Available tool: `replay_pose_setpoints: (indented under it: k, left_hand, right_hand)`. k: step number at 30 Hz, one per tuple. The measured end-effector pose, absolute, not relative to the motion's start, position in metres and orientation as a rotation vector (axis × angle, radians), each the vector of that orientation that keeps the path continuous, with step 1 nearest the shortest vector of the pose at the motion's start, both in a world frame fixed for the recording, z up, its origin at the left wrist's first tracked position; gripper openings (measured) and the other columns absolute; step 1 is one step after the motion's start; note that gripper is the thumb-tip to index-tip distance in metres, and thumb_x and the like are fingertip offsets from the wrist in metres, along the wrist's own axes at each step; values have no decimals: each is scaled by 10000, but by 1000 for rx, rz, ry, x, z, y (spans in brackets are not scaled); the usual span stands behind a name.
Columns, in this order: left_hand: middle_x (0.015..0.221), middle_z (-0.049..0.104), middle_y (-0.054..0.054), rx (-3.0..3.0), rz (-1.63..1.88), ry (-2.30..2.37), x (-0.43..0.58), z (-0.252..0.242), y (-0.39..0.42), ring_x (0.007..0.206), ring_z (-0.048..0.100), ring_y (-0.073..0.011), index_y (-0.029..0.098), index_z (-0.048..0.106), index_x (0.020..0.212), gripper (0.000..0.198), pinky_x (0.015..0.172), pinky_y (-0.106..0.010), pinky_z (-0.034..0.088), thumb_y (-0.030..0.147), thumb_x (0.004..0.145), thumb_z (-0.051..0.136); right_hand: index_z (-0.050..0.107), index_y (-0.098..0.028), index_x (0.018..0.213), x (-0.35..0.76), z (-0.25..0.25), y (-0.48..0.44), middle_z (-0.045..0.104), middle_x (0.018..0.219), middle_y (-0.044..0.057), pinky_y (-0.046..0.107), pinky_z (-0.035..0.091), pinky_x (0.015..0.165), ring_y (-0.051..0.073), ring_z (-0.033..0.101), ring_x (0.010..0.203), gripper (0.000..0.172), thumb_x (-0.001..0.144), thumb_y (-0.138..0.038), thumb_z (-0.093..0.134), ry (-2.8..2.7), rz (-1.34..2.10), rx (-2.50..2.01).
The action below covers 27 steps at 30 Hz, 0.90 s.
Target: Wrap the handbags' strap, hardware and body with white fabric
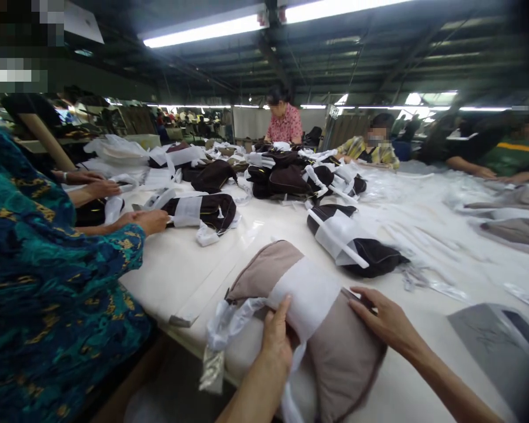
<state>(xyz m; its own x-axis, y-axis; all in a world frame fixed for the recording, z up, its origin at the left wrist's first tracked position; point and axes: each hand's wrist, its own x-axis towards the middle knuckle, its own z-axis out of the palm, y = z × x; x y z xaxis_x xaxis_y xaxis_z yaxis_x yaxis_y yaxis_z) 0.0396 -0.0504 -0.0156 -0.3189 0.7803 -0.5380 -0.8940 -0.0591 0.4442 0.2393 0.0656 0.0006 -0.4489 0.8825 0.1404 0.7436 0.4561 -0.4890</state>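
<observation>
A taupe crescent-shaped bag (341, 358) lies at the table's near edge, stuffed full, with a white paper band (308, 296) around its middle. My left hand (277, 341) grips the band's near edge, thumb on top and fingers curled out of sight. On the bag's right side, my right hand (381, 317) is closed, with a slim dark piece (350, 294) at its fingertips that I cannot identify. A strap wrapped in white tissue (233, 317) trails off the bag's left end, over the table edge.
A dark banded bag (374, 255) lies beyond mine. A grey device (489, 341) stands at the right. More dark bags (291, 179) are piled farther back. At the left, a co-worker in a teal patterned top (62, 276) handles another dark bag (216, 211). Other people work around the table (171, 282).
</observation>
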Motion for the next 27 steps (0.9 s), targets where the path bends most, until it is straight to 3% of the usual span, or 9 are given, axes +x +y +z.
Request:
replay_pose_setpoints:
  k: [2, 5, 8, 10, 17, 23, 27]
  left_hand:
    - [937, 667, -91, -130, 1621, 855, 33, -20, -56, 850, 635, -223, 146, 548, 1059, 405, 806, -349, 496, 226, 687, 686]
    - [879, 678, -87, -26, 1554, 868, 25, -23, -65, 800, 643, -224, 129, 544, 1071, 419, 813, -371, 490, 187, 680, 680]
    - [930, 673, -83, 122, 1547, 846, 17, -15, -73, 844, 636, -216, 142, 525, 1117, 450, 847, -361, 475, 195, 697, 678]
    - [1015, 652, -95, 225, 1518, 811, 13, -4, -77, 922, 616, -222, 151, 509, 1148, 473, 875, -349, 461, 216, 710, 676]
    - [1053, 636, -127, 340, 1482, 948, 8, 24, -84, 979, 592, -291, 143, 462, 1211, 666, 868, -411, 459, 242, 617, 746]
    - [1028, 648, -112, 512, 1438, 1080, 19, 48, -87, 977, 590, -300, 142, 497, 1154, 652, 856, -408, 464, 285, 575, 760]
    - [960, 664, -138, 595, 1349, 1116, 34, 64, -90, 924, 602, -339, 108, 556, 1062, 664, 807, -433, 481, 292, 474, 803]
  right_hand:
    - [603, -187, 1018, 243, 12, 58, 631, 965, 88, 354, 456, 785, 248, 589, 876, 445, 785, -532, 449, -2278, 702, -1461]
    - [580, -142, 1081, 238, 27, 55, 590, 1100, 124, 395, 412, 873, 284, 552, 988, 532, 750, -550, 500, -2111, 1082, -1456]
    - [515, -147, 1192, 228, 39, 46, 585, 1131, 115, 432, 392, 906, 289, 552, 1006, 600, 740, -541, 539, -1929, 1788, -1086]
    - [490, -155, 1222, 223, 45, 34, 600, 1111, 106, 439, 398, 900, 286, 563, 988, 615, 725, -507, 585, -1790, 2012, -830]
    - [537, -138, 1176, 224, 55, -7, 597, 1118, 106, 406, 448, 810, 301, 574, 956, 557, 728, -461, 609, -1720, 1925, -651]
    - [312, -208, 1352, 233, 81, 5, 490, 1270, 105, 420, 355, 940, 272, 452, 1151, 746, 732, -502, 604, -1565, 1615, -825]
    - [549, -168, 1149, 225, 92, 19, 627, 1064, 84, 341, 427, 836, 230, 579, 945, 498, 739, -440, 624, -1317, 1624, -748]
